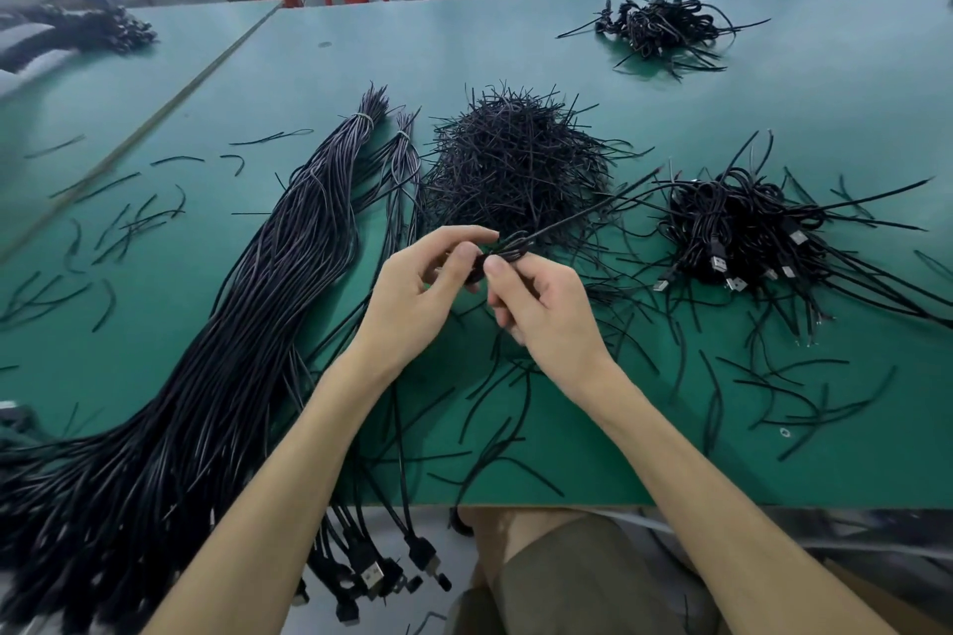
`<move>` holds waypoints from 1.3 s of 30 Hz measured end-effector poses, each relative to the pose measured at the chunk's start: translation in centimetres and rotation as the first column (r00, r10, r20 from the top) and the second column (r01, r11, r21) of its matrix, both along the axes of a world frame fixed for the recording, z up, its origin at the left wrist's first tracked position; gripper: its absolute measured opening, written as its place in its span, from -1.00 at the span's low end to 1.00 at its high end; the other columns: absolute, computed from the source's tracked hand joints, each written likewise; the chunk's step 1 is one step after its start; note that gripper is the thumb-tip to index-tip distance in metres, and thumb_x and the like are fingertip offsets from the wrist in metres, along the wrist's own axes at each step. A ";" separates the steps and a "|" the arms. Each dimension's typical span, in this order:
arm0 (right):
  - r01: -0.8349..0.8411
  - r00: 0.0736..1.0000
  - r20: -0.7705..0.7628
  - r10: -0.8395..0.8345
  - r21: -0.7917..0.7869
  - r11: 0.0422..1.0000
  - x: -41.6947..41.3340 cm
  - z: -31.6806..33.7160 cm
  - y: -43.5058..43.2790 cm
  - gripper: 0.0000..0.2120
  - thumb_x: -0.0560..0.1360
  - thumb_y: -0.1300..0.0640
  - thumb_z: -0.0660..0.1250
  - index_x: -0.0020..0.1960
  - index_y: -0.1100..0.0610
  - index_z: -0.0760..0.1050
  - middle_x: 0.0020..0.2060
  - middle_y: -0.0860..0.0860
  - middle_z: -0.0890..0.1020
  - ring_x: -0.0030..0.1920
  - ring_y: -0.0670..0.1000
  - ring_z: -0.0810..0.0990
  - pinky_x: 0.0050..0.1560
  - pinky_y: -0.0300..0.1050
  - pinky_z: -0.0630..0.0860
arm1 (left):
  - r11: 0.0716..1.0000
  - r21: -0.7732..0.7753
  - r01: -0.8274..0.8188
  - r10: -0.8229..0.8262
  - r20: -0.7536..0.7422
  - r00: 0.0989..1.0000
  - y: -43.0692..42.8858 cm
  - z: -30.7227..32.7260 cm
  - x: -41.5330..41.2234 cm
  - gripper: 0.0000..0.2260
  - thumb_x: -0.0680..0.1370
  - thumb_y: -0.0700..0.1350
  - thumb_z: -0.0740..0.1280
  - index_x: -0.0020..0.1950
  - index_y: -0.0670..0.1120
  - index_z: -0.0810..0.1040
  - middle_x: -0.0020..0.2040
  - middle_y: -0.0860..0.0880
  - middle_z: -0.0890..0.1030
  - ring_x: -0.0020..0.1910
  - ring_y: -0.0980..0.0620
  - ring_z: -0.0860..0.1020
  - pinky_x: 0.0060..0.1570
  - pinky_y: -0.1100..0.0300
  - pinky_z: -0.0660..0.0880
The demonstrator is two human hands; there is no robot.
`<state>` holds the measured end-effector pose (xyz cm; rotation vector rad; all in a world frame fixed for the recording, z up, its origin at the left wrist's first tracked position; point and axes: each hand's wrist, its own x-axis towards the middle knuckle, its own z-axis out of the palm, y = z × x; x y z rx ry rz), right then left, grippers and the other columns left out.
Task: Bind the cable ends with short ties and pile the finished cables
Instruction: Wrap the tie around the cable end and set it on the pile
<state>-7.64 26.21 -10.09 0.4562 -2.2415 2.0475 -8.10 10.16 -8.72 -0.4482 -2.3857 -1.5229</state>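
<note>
The left hand [423, 289] and right hand [546, 320] are pinching a thin black coiled cable [482, 263] above the green surface [851, 93]; its long tail is pointing up-right from the grip, toward the tangled finished-cable pile [737, 232] nearer the right hand.

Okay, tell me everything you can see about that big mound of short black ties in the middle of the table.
The mound is a rounded, tangled heap of short, thin black strands with ends bristling out all round. It lies on the green table, between the long cable bundle on its left and a pile of coiled cables on its right. The left hand and right hand pinch a cable just in front of it.
</note>
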 end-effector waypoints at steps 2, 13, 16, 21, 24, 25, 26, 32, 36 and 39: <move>0.028 0.998 0.055 -0.024 -0.058 0.998 -0.1 0.0 0.0 -0.66 0.68 0.10 0.26 -0.26 0.09 0.50 -0.44 -0.05 0.52 -0.43 -0.06 0.44 -0.44 -0.25 0.35 | 0.990 -0.132 0.045 -0.052 -0.044 0.998 -0.1 0.1 0.1 -0.77 0.70 -0.20 0.26 0.32 -0.10 0.61 -0.02 0.08 0.63 -0.10 0.09 0.61 -0.03 0.27 0.48; 0.002 0.999 0.052 0.001 -0.046 0.999 -0.1 0.4 0.1 -0.61 0.70 0.13 0.23 -0.29 0.20 0.46 -0.47 0.00 0.49 -0.48 -0.04 0.39 -0.48 -0.15 0.33 | 0.879 -0.466 -0.106 0.117 -0.005 0.993 0.6 1.6 1.9 -0.78 0.73 0.01 0.13 0.24 0.02 0.52 0.04 0.13 0.62 -0.02 0.08 0.58 0.05 -0.05 0.54; -0.015 0.999 0.049 0.017 -0.045 0.999 -0.1 0.5 0.1 -0.63 0.69 0.16 0.23 -0.29 0.18 0.46 -0.46 -0.01 0.49 -0.47 -0.04 0.39 -0.48 -0.12 0.33 | 0.893 -0.425 -0.147 0.174 0.025 0.984 0.9 2.0 2.0 -0.80 0.72 0.00 0.15 0.19 0.04 0.56 -0.13 0.13 0.62 -0.17 0.13 0.57 -0.10 0.00 0.52; -0.016 0.998 0.053 0.018 -0.031 0.999 -0.1 0.5 -0.2 -0.63 0.69 0.16 0.24 -0.29 0.16 0.46 -0.45 0.04 0.48 -0.46 -0.03 0.38 -0.46 -0.14 0.32 | 0.899 -0.376 -0.224 0.261 0.049 0.964 1.4 2.4 1.6 -0.83 0.69 -0.05 0.24 0.09 0.01 0.63 -0.23 0.11 0.64 -0.29 0.17 0.58 -0.25 0.16 0.51; -0.027 0.998 0.055 0.031 -0.073 0.997 -0.1 0.6 0.0 -0.65 0.69 0.17 0.23 -0.26 0.21 0.48 -0.43 0.08 0.48 -0.46 -0.03 0.39 -0.48 -0.14 0.32 | 0.993 -0.052 -0.104 0.113 0.209 0.971 0.7 3.0 1.0 -0.90 0.64 -0.16 0.37 0.13 -0.13 0.62 -0.31 0.02 0.66 -0.43 0.10 0.55 -0.33 0.20 0.50; -0.035 0.998 0.053 0.039 -0.089 0.995 -0.1 0.7 0.1 -0.66 0.70 0.18 0.23 -0.24 0.23 0.48 -0.43 0.08 0.48 -0.46 -0.03 0.39 -0.48 -0.17 0.32 | 0.999 0.044 -0.028 0.016 0.246 0.969 0.0 3.2 1.0 -0.84 0.61 -0.17 0.42 0.17 -0.16 0.61 -0.28 -0.03 0.68 -0.40 0.04 0.57 -0.31 0.17 0.54; -0.044 0.998 0.047 0.049 -0.099 0.994 -0.1 0.7 0.1 -0.66 0.70 0.18 0.23 -0.23 0.24 0.48 -0.43 0.07 0.48 -0.46 -0.04 0.39 -0.48 -0.19 0.33 | 0.993 0.105 0.057 -0.083 0.267 0.960 -0.6 3.2 1.2 -0.76 0.57 -0.17 0.46 0.22 -0.17 0.60 -0.21 -0.06 0.69 -0.33 0.01 0.60 -0.25 0.16 0.58; -0.125 0.990 0.040 0.133 -0.152 0.980 0.2 1.1 -0.2 -0.69 0.69 0.18 0.24 -0.23 0.16 0.50 -0.41 -0.01 0.53 -0.42 -0.06 0.46 -0.44 -0.26 0.40 | 0.957 0.195 0.217 -0.254 0.190 0.948 -2.3 2.4 1.6 -0.61 0.52 -0.25 0.45 0.35 -0.15 0.60 -0.01 -0.06 0.71 -0.03 0.02 0.63 0.07 0.17 0.56; -0.163 0.985 0.019 0.172 -0.228 0.960 0.2 1.8 0.2 -0.70 0.69 0.15 0.23 -0.21 0.15 0.50 -0.42 -0.02 0.52 -0.42 -0.07 0.43 -0.45 -0.28 0.38 | 0.954 0.207 0.218 -0.242 0.098 0.965 -1.6 2.6 1.3 -0.62 0.55 -0.23 0.45 0.38 -0.13 0.59 0.17 -0.16 0.63 0.17 0.00 0.57 0.20 0.10 0.51; -0.178 0.982 0.017 0.189 -0.255 0.950 0.0 2.7 0.6 -0.71 0.68 0.12 0.22 -0.21 0.15 0.49 -0.40 0.02 0.49 -0.41 -0.02 0.40 -0.45 -0.28 0.35 | 0.958 0.130 0.255 -0.260 0.020 0.965 -0.5 2.8 0.8 -0.60 0.61 -0.25 0.35 0.45 -0.23 0.49 0.47 -0.10 0.48 0.52 -0.02 0.39 0.49 0.00 0.34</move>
